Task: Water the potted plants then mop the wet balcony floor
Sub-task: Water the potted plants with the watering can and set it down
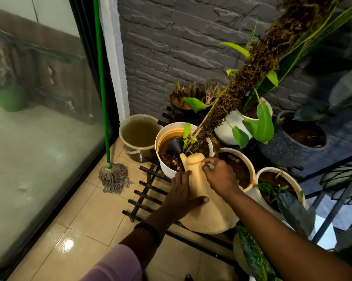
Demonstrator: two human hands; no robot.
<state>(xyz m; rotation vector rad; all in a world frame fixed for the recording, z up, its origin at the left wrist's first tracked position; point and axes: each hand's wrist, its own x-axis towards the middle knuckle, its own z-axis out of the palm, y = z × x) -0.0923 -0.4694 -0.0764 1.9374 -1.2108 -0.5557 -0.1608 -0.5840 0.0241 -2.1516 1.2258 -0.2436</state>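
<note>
Watering can [203, 201], pale tan and tipped forward, sits between both my hands over the pots, its black rose [176, 146] hanging just above the soil of the white pot [167, 171] that holds the tall moss pole [258, 63] with its green leaves. My left hand [181, 196] lies along the left side of the can's body, fingers [183, 176] laid up against it and the thumb wrapped across the front, so it grips the can from the side. My right hand [219, 176] is up near the can's top, its fingers [206, 165] curled in around the handle part by the neck; exactly how the grip closes I cannot tell, since the back of the hand hides it. A dark bracelet [148, 230] circles my left wrist, and a mauve sleeve [118, 264] shows at the bottom edge. Around the watered pot stand other pots: a second white one [250, 169] just beside my right hand, a third white-rimmed one [296, 187] further right, a dark speckled pot [276, 151] behind them, and a ribbed white pot [225, 128] by the pole. They rest on a black slatted rack [146, 187]. Left of the rack, a clear bucket [128, 147] of murky brownish water stands against the grey brick wall [181, 37]. Near it the mop [114, 177] leans upright in the corner, green handle [101, 78] against the glass door [39, 118], stringy head resting on the beige floor tiles [86, 216], which shine wet in the foreground.
</note>
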